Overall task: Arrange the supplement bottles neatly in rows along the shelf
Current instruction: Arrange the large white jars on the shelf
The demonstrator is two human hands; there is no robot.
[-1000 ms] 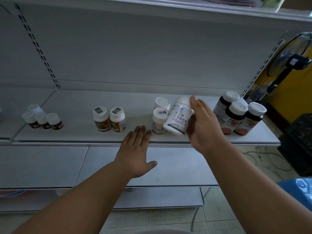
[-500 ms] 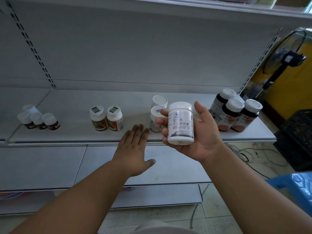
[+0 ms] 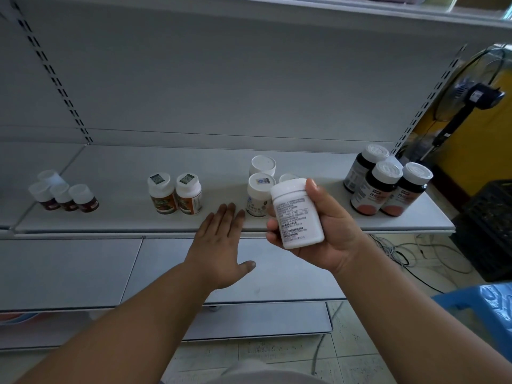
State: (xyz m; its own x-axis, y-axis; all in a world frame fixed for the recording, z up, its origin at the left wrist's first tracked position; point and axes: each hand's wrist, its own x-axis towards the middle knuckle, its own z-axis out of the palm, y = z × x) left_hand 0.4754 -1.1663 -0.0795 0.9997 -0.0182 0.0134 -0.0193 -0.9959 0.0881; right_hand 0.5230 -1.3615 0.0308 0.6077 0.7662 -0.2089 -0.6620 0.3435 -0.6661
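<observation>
A: What has changed in the last second?

B: The white bottle [image 3: 297, 214] has been lifted away from the shelf [image 3: 110, 220] and turned. A moment ago its front label was shown; now the fine-print back is faced toward the camera. It is gripped in the right hand [image 3: 329, 231], fingers curled behind it and the thumb laid along its side, and is held in the air in front of the shelf edge.

A: And the other hand?

B: The left hand [image 3: 221, 245] has been kept flat, fingers straight, with the fingertips over the front lip of the shelf. Nothing is held by it.

A: What is meant for the task?

B: The bottle seems to be under inspection, so it is not yet placed. A spot in its row is probably still to be chosen.

A: What is found nearby?

B: Two matching white bottles [image 3: 260, 189] are stood just behind the held one, with a third cap partly hidden. Two orange-labelled bottles [image 3: 176, 194] are stood to the left, small dark bottles [image 3: 63, 195] farther left, and tall dark bottles [image 3: 388, 187] to the right.

A: Is anything in the way?

B: The white group could be knocked when the bottle is set back. A fan [image 3: 468, 101] is stood beyond the shelf end, well apart.
</observation>
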